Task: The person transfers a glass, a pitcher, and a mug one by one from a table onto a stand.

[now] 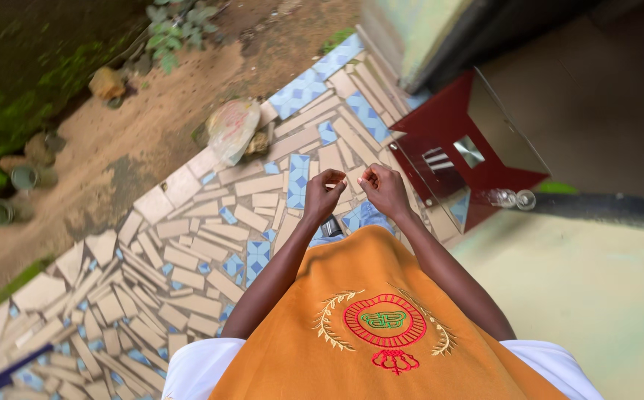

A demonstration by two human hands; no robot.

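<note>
My left hand (324, 192) and my right hand (383, 188) are raised in front of me, close together, fingers curled and pinched. Whatever sits between the fingertips is too small to make out. An orange cloth (381, 318) with a round red and green embroidered emblem (385, 320) lies over my lap, reaching up to my wrists. A small dark object (331, 226) shows on the floor just past the cloth's far edge, under my left hand.
The floor is a mosaic of beige and blue broken tiles (188, 252). A dark red stool (459, 152) stands to the right by a pale wall (596, 289). A plastic bag (233, 127) lies at the tile edge; bare soil, pots (22, 176) and plants lie beyond.
</note>
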